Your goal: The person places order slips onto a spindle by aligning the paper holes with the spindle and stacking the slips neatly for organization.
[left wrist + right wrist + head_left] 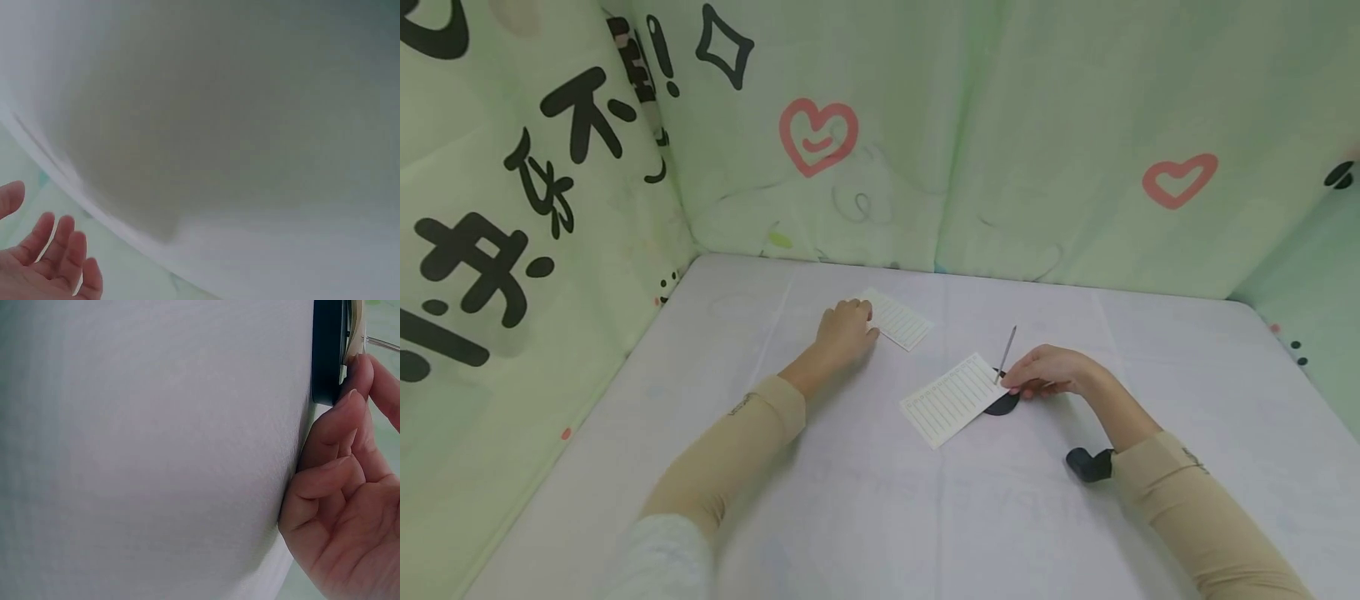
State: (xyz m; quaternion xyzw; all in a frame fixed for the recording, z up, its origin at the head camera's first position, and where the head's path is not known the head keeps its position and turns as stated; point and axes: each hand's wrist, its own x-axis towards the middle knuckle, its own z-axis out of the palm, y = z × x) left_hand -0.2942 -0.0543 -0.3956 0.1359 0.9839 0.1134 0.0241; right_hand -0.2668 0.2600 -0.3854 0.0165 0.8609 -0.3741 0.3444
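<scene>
A bill spike (1006, 354) with a thin metal rod and a round black base (1002, 406) stands right of the table's middle. One lined paper slip (951, 404) lies over the base, the rod rising through its right-hand end. At that end my right hand (1048, 369) pinches the slip between thumb and fingertips. In the right wrist view the slip (356, 328) shows just above the black base, with the fingers beside it. Farther back lies another lined slip (898, 321). My left hand (844, 327) is at its left edge, fingers spread loosely in the left wrist view.
A white cloth (850, 517) covers the table. Black straps or camera mounts show near the right wrist, one dark rounded piece (1086, 465) beside the sleeve. Pale green curtains (1037, 125) with hearts and black characters stand behind and at both sides.
</scene>
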